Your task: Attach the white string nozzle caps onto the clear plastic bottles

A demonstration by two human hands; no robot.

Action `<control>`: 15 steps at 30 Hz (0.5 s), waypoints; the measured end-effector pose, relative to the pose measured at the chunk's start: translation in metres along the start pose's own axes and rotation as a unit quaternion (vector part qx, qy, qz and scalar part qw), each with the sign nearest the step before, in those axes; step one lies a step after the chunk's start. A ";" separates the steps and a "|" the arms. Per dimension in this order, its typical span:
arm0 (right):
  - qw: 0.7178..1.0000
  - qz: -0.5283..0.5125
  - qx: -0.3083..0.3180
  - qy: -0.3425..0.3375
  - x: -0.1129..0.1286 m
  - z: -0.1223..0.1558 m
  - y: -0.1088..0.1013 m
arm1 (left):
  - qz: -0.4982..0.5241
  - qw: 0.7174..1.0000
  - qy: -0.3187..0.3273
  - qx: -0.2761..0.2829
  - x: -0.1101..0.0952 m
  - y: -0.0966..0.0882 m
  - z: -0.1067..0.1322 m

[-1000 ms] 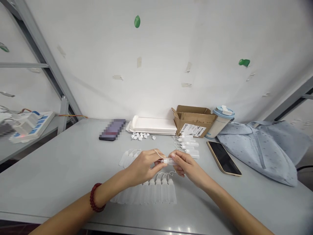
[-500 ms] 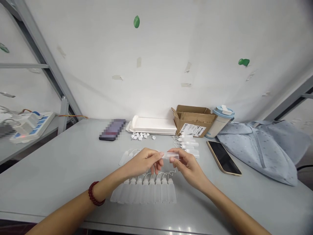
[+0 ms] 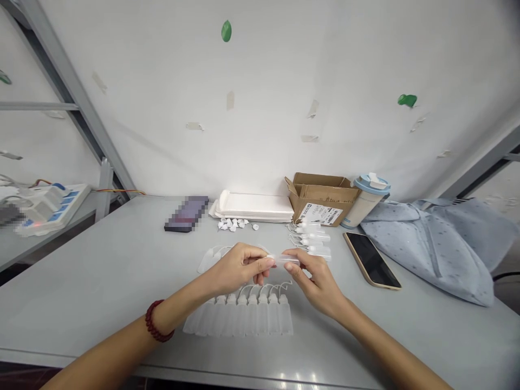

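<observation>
My left hand (image 3: 238, 266) and my right hand (image 3: 314, 276) meet over the grey table (image 3: 101, 281), both pinching one small clear plastic bottle (image 3: 283, 260) held sideways between them. My left fingers close on its cap end, my right fingers on its body. Just below my hands lies a tidy row of several clear bottles (image 3: 244, 317) with tethered caps. Beyond my right hand is a smaller group of capped bottles (image 3: 313, 238). A few flat clear bottles (image 3: 211, 257) lie behind my left hand.
Near the wall stand a white tray stack (image 3: 254, 206), loose white caps (image 3: 233, 224), a cardboard box (image 3: 320, 203) and a lidded cup (image 3: 368, 200). A phone (image 3: 371, 260) and a blue cloth bag (image 3: 439, 244) lie at the right, a dark blurred object (image 3: 187, 214) at the left.
Both hands rose slightly away from the row with the bottle still between them. The cap tether seen above my left fingers a second ago no longer shows.
</observation>
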State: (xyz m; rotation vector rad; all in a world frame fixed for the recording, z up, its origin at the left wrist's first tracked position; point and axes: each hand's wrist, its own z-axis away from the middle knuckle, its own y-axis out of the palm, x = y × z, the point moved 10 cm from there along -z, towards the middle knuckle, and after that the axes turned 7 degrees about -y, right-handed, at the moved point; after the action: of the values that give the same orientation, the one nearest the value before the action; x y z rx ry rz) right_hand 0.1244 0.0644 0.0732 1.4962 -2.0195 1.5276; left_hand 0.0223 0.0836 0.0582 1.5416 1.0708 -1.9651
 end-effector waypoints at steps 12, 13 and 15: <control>0.989 -0.110 0.018 0.093 -0.020 0.002 0.011 | -0.030 0.998 0.005 -0.051 0.005 -0.004 -0.003; 0.991 -0.102 0.016 0.083 -0.017 0.002 0.010 | -0.006 0.999 -0.021 -0.038 0.011 -0.002 -0.004; 0.996 -0.065 0.013 0.053 -0.009 0.000 0.008 | 0.020 0.998 -0.059 -0.019 0.020 0.001 -0.005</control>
State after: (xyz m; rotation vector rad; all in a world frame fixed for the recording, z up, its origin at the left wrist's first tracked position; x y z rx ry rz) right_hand 0.1226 0.0694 0.0619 1.4910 -1.8132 1.5527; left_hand 0.0200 0.0891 0.0390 1.3974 1.0137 -1.9715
